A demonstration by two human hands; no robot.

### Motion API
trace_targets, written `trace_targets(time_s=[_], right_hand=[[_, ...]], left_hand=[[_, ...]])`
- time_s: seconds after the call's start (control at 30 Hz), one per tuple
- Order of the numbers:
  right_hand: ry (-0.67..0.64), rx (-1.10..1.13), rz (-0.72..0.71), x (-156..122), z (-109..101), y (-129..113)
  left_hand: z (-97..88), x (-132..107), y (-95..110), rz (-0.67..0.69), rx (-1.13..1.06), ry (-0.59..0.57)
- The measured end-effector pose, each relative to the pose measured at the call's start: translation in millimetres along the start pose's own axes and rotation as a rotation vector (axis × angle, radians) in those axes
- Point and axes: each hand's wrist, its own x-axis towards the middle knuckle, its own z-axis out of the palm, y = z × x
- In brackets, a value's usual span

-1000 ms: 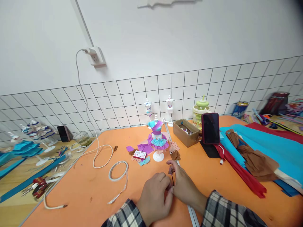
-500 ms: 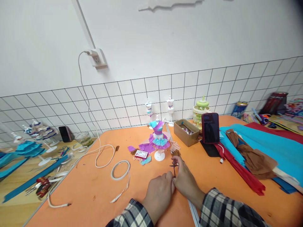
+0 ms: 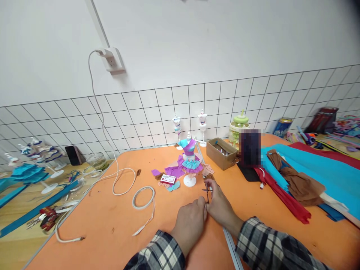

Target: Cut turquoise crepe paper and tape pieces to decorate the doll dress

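Observation:
In the head view, my left hand (image 3: 190, 221) is closed low over the orange table, its fingertips meeting my right hand (image 3: 221, 202). Between them a thin dark strip (image 3: 207, 197) stands up, with a short dark piece crossing near its top; I cannot make out its exact kind. My right thumb and fingers pinch it, while my left fingers close at its lower end, partly hidden. Just beyond the hands stands a small dress form (image 3: 188, 157) in a purple and turquoise crepe-paper dress. Paper scraps (image 3: 174, 170) and a small white-and-red box (image 3: 168, 179) lie beside it.
A roll of white tape (image 3: 143, 198) lies to the left, near a white cable (image 3: 113, 183). Behind are two white dress forms (image 3: 202, 127), a cardboard box (image 3: 222, 157) and a green-lidded cup (image 3: 239, 125). Coloured crepe paper (image 3: 303, 187) and a blurred-out phone (image 3: 249, 148) occupy the right.
The camera view has tilted slightly, so the objects appear a little shifted. Both hands keep their hold on the dark strip, with hardly any movement between them.

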Motion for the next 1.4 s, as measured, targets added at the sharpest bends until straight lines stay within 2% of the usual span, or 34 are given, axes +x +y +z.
trace_targets(time_s=[0.37,0.47,0.57,0.6,0.67,0.7,0.8,0.87,0.9,1.07,1.13,1.27,1.4], right_hand=[[-0.008,0.073,0.05,3,4,1],[-0.019,0.124,0.051,0,4,-4],[-0.089,0.255,0.09,-4,7,-9],[-0.115,0.314,0.101,-5,7,-11],[-0.159,0.452,0.117,-5,5,-14],[-0.19,0.529,0.135,-5,3,-15],[-0.372,0.758,0.264,-3,-5,-20],[-0.485,0.846,0.345,-3,-9,-24],[-0.519,0.871,0.366,-4,-11,-26],[-0.629,1.014,0.398,-7,-12,-30],[-0.641,1.083,0.418,-7,-14,-30],[-0.747,1.143,0.467,-9,-14,-31],[-0.8,1.202,0.441,-13,-11,-32]], left_hand=[[5.4,6,-6,-0.033,-0.082,-0.047],[6.7,7,-14,-0.062,-0.168,-0.016],[7.0,7,-29,-0.088,-0.277,0.037],[7.5,7,-34,-0.06,-0.342,0.053],[9.7,8,-42,0.077,-0.619,0.102],[11.1,9,-44,0.096,-0.764,0.141],[15.0,12,-47,-0.03,-1.055,0.315],[15.8,14,-47,-0.046,-1.15,0.364],[15.7,14,-47,-0.011,-1.198,0.332],[10.9,7,-41,0.208,-1.481,0.027],[8.4,5,-37,0.25,-1.548,-0.034],[6.8,4,-33,0.171,-1.546,-0.034],[11.3,7,-34,0.132,-1.637,-0.174]])
